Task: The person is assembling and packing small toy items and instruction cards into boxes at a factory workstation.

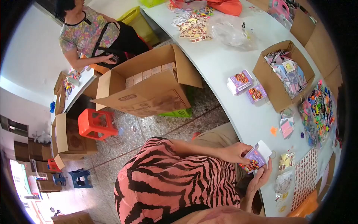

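Between my two hands I have a small purple carton [257, 155] with a picture on its front. Its white end flap stands open at the top right. My left hand [238, 152] grips the carton's left edge, thumb on the front. My right hand [261, 177] is closed around its lower right side. A thin loop, perhaps a rubber band, shows beside the flap. Further along the white table [238, 112] a purple box [240, 82] with a white side lies next to a smaller purple box [257, 93].
A cardboard box [274, 86] of cards stands beyond, beside a bag of colourful small pieces [319, 112]. Nearer lie a clear bag [284, 182] and a sticker sheet [305, 179]. A big carton [149, 100] of packed boxes and a red stool [95, 124] are left; another person [87, 37] sits behind.
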The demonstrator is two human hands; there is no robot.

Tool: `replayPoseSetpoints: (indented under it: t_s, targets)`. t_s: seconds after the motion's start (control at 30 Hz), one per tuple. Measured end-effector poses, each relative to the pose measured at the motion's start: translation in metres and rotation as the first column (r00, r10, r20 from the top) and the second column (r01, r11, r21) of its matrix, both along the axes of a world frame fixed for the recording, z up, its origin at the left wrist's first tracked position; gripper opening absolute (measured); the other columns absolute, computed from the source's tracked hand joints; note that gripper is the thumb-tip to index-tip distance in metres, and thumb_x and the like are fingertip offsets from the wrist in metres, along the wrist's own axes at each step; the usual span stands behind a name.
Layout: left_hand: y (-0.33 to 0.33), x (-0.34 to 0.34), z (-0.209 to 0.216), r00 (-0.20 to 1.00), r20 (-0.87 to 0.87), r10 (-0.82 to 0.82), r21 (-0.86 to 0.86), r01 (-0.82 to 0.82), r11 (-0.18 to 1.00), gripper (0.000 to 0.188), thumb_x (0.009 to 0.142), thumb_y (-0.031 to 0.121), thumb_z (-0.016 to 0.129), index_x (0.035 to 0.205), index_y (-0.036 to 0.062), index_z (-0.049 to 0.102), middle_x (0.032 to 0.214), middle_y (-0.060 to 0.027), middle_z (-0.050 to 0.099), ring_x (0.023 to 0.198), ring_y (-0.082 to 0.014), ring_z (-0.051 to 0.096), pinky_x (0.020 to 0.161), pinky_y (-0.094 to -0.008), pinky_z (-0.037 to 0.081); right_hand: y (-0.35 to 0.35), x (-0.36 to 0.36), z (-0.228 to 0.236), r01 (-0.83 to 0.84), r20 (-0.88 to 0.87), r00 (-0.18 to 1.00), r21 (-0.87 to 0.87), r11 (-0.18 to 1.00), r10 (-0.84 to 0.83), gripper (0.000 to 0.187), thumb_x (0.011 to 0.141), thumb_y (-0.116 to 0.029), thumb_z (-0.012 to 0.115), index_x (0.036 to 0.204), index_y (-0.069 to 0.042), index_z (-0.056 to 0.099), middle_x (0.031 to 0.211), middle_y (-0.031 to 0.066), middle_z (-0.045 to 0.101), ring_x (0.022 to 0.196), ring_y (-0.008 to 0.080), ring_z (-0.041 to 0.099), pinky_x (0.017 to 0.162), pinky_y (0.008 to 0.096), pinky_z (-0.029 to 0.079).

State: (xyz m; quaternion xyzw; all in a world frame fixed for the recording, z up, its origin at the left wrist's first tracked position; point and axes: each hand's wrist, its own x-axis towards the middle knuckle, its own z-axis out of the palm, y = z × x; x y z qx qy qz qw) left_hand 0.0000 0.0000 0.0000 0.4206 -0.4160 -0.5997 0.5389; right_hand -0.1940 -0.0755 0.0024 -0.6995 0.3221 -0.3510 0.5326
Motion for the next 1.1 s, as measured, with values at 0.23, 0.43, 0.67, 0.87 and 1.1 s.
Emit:
replayPoseSetpoints:
  t_s: [0.23, 0.43, 0.67, 0.87, 1.1]
  targets:
    - [0.005, 0.001, -0.009, 0.955, 0.284, 0.081, -0.051, -0.069, 0.996, 0.039, 0.075, 0.015, 0.069, 0.105, -0.0031, 0.051, 0.081, -0.0139, 0.064, 0.077, -0.017, 0.062, 0.068, -0.0334, 0.05, 0.014, 0.003, -0.016, 0.026, 0.061, 0.998, 0.082, 0.996, -0.031, 0.044, 0.091, -0.003, 0.053, 0.131, 0.008, 0.039, 0.107, 0.0104, 0.059, 0.088, 0.0127, 0.056, 0.078, 0.0242, 0.045]
    - [0.016, 0.007, -0.005, 0.891, 0.453, 0.031, 0.018, -0.044, 0.999, 0.063, 0.08, 0.016, 0.068, 0.134, 0.0046, 0.038, 0.086, -0.012, 0.063, 0.076, -0.0194, 0.063, 0.063, -0.0332, 0.049, 0.031, 0.01, -0.024, 0.044, 0.121, 0.99, 0.247, 0.968, -0.076, 0.044, 0.09, -0.002, 0.054, 0.132, 0.005, 0.04, 0.106, 0.0108, 0.059, 0.089, 0.0113, 0.055, 0.078, 0.0231, 0.044]
    - [0.019, 0.004, -0.023, 0.903, 0.424, 0.061, -0.102, -0.019, 0.995, 0.06, 0.085, 0.017, 0.066, 0.137, 0.0101, 0.038, 0.093, -0.0106, 0.062, 0.075, -0.0164, 0.062, 0.066, -0.0301, 0.049, 0.045, 0.007, -0.022, 0.073, 0.169, 0.975, 0.376, 0.924, -0.146, 0.042, 0.092, -0.006, 0.052, 0.13, 0.007, 0.041, 0.117, 0.0153, 0.056, 0.101, 0.0162, 0.055, 0.086, 0.0294, 0.044]
    - [0.015, 0.004, -0.03, 0.867, 0.475, 0.15, -0.191, -0.065, 0.979, 0.043, 0.08, 0.019, 0.07, 0.119, 0.0086, 0.053, 0.096, -0.01, 0.063, 0.08, -0.0142, 0.063, 0.071, -0.0288, 0.053, 0.034, 0.002, -0.013, 0.117, -0.18, 0.978, 0.045, 0.992, -0.107, 0.03, 0.085, -0.008, 0.062, 0.113, 0.002, 0.059, 0.108, 0.0115, 0.06, 0.096, 0.0192, 0.057, 0.083, 0.0305, 0.046]
    - [0.006, 0.014, -0.015, 0.981, 0.19, -0.044, 0.033, 0.039, 0.999, 0.04, 0.084, 0.001, 0.065, 0.119, 0.0021, 0.046, 0.108, -0.0117, 0.061, 0.097, -0.016, 0.061, 0.083, -0.0271, 0.052, 0.016, -0.003, -0.008, -0.004, -0.138, 0.989, 0.308, 0.952, 0.049, 0.027, 0.084, -0.005, 0.065, 0.11, 0.001, 0.06, 0.102, 0.0072, 0.062, 0.09, 0.0118, 0.058, 0.079, 0.0256, 0.048]
